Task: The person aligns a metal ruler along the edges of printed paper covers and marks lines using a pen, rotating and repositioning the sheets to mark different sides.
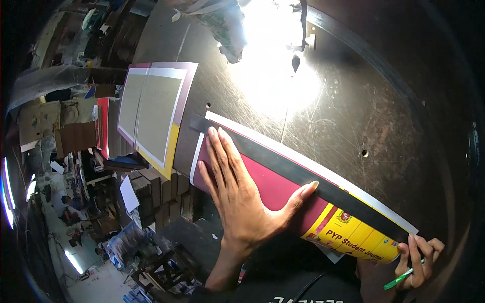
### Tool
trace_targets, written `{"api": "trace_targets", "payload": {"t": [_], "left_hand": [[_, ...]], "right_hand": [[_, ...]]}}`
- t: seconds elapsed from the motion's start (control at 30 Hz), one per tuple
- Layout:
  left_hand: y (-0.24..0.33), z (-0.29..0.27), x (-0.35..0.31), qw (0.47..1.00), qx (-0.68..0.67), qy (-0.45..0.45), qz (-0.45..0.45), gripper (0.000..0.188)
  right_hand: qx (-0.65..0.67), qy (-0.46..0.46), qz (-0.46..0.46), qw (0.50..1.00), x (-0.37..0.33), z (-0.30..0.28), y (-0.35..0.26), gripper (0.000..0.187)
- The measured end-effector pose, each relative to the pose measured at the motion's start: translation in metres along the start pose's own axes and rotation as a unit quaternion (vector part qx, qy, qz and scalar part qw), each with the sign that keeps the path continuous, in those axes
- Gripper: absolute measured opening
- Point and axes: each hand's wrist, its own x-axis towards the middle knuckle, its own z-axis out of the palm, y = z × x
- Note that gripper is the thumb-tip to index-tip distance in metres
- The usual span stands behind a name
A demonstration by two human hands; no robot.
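Note:
A maroon and yellow printed cover sheet (pixel 270 184) with a white margin lies slantwise on the dark worktable in front of me, its near edge bending down over the table's edge. Along its far side runs a long black straightedge (pixel 298 174). My left hand (pixel 240 202) presses flat on the sheet, fingers stretched and thumb spread, with fingertips and thumb tip on the straightedge. At the right end, my right hand (pixel 419 257) has curled fingers by the corner of the sheet and straightedge. A slim green pen-like tool (pixel 398 281) is held in it; its tip is unclear.
A similar cover with grey boards (pixel 156 108) lies at the far left. Beside it stands a red-covered stack (pixel 106 126). A bright lamp (pixel 275 40) glares over the table's far side, near a hanging cloth or plastic (pixel 227 30). Stacked brown blocks (pixel 161 192) stand lower left.

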Motion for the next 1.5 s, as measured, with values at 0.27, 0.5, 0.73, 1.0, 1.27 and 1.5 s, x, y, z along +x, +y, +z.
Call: {"api": "trace_targets", "payload": {"t": [0.27, 0.5, 0.73, 1.0, 1.27, 1.5], "left_hand": [[0.018, 0.012, 0.005, 0.999, -0.031, 0.026, 0.033, 0.133], [-0.011, 0.006, 0.002, 0.992, 0.062, 0.087, 0.06, 0.137], [0.013, 0.006, -0.001, 0.998, 0.036, 0.028, 0.038, 0.119], [-0.004, 0.017, -0.006, 0.993, 0.058, 0.074, 0.065, 0.12], [0.027, -0.001, -0.001, 0.999, -0.032, -0.015, 0.024, 0.138], [0.018, -0.007, -0.003, 1.0, -0.02, 0.007, 0.001, 0.144]], "right_hand": [[-0.027, -0.007, 0.04, 0.999, -0.009, -0.011, 0.001, 0.025], [0.02, 0.053, 0.11, 0.992, 0.023, 0.003, -0.024, 0.034], [0.03, 0.046, 0.131, 0.99, 0.01, -0.004, -0.019, 0.028], [0.06, 0.034, 0.135, 0.988, 0.015, 0.001, -0.018, 0.035], [0.05, 0.024, 0.067, 0.996, 0.013, -0.001, -0.01, 0.026], [0.029, 0.048, 0.011, 0.998, 0.014, 0.007, -0.005, 0.028]]}}
